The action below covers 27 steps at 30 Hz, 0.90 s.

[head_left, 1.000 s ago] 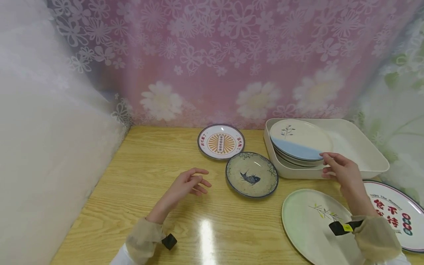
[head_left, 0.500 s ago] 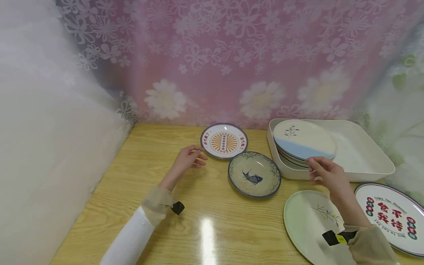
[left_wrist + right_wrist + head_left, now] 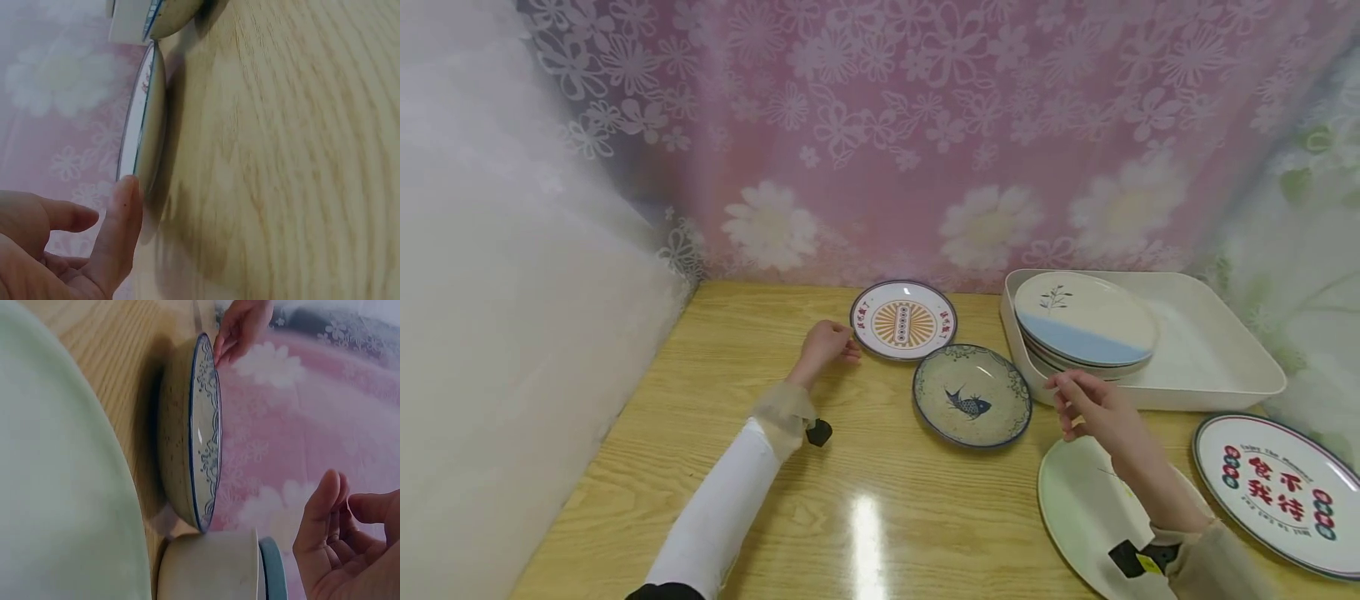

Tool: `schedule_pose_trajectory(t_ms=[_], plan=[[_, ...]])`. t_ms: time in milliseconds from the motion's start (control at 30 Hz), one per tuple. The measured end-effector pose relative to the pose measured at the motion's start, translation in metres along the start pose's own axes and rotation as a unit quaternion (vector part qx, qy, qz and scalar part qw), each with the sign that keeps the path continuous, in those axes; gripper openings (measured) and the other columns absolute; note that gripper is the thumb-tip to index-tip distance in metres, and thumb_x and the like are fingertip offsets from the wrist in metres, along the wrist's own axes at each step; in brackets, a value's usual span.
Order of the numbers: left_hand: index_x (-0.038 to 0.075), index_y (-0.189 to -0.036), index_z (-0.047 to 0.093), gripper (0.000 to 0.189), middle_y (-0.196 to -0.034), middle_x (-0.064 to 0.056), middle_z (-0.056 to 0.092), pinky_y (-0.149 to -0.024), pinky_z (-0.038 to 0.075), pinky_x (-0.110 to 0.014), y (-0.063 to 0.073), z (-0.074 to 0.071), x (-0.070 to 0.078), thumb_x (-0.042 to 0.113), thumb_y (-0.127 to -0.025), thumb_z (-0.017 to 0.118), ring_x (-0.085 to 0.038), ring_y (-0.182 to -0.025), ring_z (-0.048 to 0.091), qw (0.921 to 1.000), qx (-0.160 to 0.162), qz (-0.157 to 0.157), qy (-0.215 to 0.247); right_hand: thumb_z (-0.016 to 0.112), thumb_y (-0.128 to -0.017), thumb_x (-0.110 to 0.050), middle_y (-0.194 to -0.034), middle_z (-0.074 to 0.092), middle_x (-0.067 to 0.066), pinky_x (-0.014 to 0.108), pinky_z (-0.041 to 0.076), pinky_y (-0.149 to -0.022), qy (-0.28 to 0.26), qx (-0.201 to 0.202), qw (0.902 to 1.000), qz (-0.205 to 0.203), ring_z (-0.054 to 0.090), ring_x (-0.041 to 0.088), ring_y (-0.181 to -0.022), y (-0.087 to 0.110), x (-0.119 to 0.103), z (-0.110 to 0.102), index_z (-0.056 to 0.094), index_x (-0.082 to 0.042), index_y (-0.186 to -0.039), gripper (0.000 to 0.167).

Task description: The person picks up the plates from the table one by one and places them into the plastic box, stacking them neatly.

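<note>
My left hand (image 3: 827, 343) is at the left rim of a small white plate (image 3: 904, 323) with a sunburst print and red characters. In the left wrist view a fingertip (image 3: 128, 184) meets this plate's rim, while the thumb stays apart from it. My right hand (image 3: 1101, 417), fingers loosely bent and holding nothing, hovers over the far edge of a pale green plate (image 3: 1071, 508), in front of the bin. Between the hands lies a beige fish-patterned dish (image 3: 973, 398) with a blue rim. The right wrist view shows this dish (image 3: 181, 431) from the side.
At the back right stands a cream rectangular bin (image 3: 1217, 333), with a stack of plates (image 3: 1086, 321) in its left part, a blue-and-cream one on top. A white oval plate (image 3: 1277, 500) with red characters lies at the far right. A pink floral curtain (image 3: 865, 167) hangs behind.
My left hand has moved forward to the white sunburst plate's rim. My right hand has drawn back leftward from the stack in the bin. The plates have stayed in place.
</note>
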<state>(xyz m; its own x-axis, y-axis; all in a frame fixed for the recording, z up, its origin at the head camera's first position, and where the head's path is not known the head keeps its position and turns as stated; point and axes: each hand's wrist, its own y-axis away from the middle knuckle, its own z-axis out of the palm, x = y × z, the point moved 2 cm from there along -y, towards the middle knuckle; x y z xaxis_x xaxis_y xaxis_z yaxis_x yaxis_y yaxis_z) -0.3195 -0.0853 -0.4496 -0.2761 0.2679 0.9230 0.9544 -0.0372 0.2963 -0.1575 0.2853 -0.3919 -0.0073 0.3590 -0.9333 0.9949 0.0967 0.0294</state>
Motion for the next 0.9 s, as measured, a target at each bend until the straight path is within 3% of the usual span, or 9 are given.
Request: schedule_pose_trajectory(t_ms=[200,433,600,900], plan=[[-0.016,-0.107,0.066,0.031,-0.090,-0.028,0.073,-0.068,0.062,-0.033,-0.014,0.010,-0.006,0.013,-0.104,0.057,-0.022,-0.063,0.075,0.9995,-0.028,-0.010,-0.008,0.044,-0.110,-0.028,-0.081,0.054,0.003,0.036,0.056,-0.053,0.005,-0.023,0.9997,0.007,0.055,0.015,-0.060,0.006,-0.004,0.017,0.058,0.008,-0.118,0.039],[-0.020,-0.116,0.055,0.024,-0.084,-0.030,0.071,-0.071,0.062,-0.031,-0.022,0.019,-0.011,-0.001,-0.101,0.053,-0.027,-0.064,0.075,0.9962,-0.017,-0.027,0.081,0.046,-0.110,-0.024,-0.080,0.053,0.003,0.035,0.056,-0.052,-0.007,-0.040,0.9992,0.005,0.054,0.014,-0.059,0.011,-0.003,0.032,0.059,0.010,-0.120,0.037],[-0.019,-0.123,0.050,0.028,-0.081,-0.020,0.066,-0.070,0.062,-0.029,-0.023,0.022,-0.014,-0.003,-0.100,0.048,-0.018,-0.055,0.070,0.9947,-0.004,-0.026,0.100,0.047,-0.110,-0.025,-0.080,0.054,0.006,0.035,0.056,-0.052,-0.009,-0.035,0.9990,0.027,0.054,0.014,-0.059,0.013,0.000,0.038,0.059,0.010,-0.122,0.039],[-0.019,-0.120,0.054,0.027,-0.084,-0.019,0.066,-0.069,0.062,-0.028,-0.022,0.021,-0.018,-0.005,-0.099,0.045,-0.013,-0.053,0.067,0.9922,0.017,-0.017,0.122,0.048,-0.109,-0.030,-0.080,0.055,0.006,0.036,0.055,-0.053,-0.017,-0.035,0.9986,0.036,0.053,0.013,-0.060,0.018,0.005,0.043,0.060,0.006,-0.121,0.040]])
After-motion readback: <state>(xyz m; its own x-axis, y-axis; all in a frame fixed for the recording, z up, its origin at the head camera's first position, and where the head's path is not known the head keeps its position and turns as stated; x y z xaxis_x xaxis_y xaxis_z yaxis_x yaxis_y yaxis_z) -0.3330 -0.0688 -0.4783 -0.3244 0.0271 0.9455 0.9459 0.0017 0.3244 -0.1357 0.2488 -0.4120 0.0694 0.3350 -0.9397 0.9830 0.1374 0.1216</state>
